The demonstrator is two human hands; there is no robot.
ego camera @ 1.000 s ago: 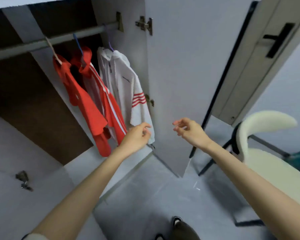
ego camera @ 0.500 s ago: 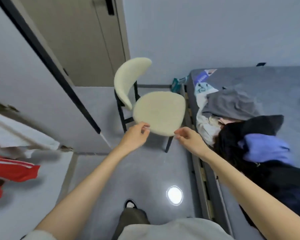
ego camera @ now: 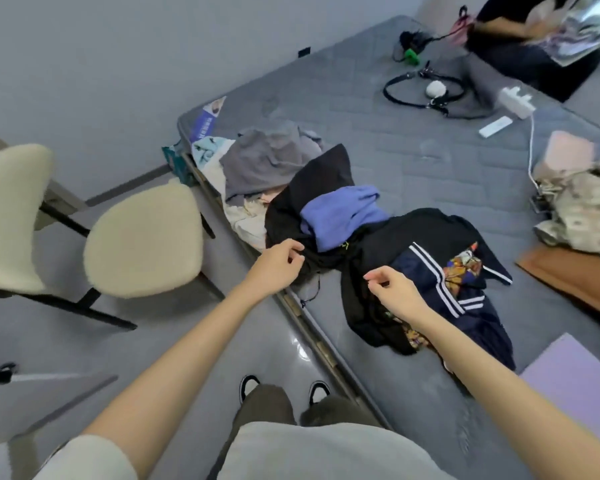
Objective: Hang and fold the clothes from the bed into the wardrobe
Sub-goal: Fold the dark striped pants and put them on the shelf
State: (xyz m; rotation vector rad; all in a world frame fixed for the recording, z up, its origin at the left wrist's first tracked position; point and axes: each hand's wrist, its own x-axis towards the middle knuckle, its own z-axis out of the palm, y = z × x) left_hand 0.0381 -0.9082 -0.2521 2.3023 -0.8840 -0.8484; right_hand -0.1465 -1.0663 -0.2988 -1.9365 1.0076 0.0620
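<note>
- Pile of clothes still on the bed (ego camera: 413, 150), bunched nr the edge closest to the person. Nothing in it is folded or on a hanger.
- In the pile: grey garment (ego camera: 267, 161) at the far end, then a black garment (ego camera: 323, 178) w/ a violet-blue top (ego camera: 340, 213) lying on it, and pale cream/pink bits (ego camera: 246, 220) under those at the mattress edge.
- Nearest: black printed top (ego camera: 430, 230), spread partly over a navy jacket w/ white stripes (ego camera: 482, 323).
- Floral bundle (ego camera: 589, 206) sits well apart on the far side; can't tell if it's laundry or bedding.
- Left hand (ego camera: 278, 263): fingers loosely curled, thumb & forefinger close together, tips just at the black garment's edge. Nothing seen in its grasp.
- Right hand (ego camera: 392, 289): same loose curl, over the black printed top, no cloth taken up.
- Wardrobe is out of view, so what's been hung or folded so far can't be read from here.
- Judgement: at the pick-next-item step, w/ at least 5–6 pieces left; reads as well short of done.
- Cream chair (ego camera: 142, 237) stands just beside the bed edge.
</note>
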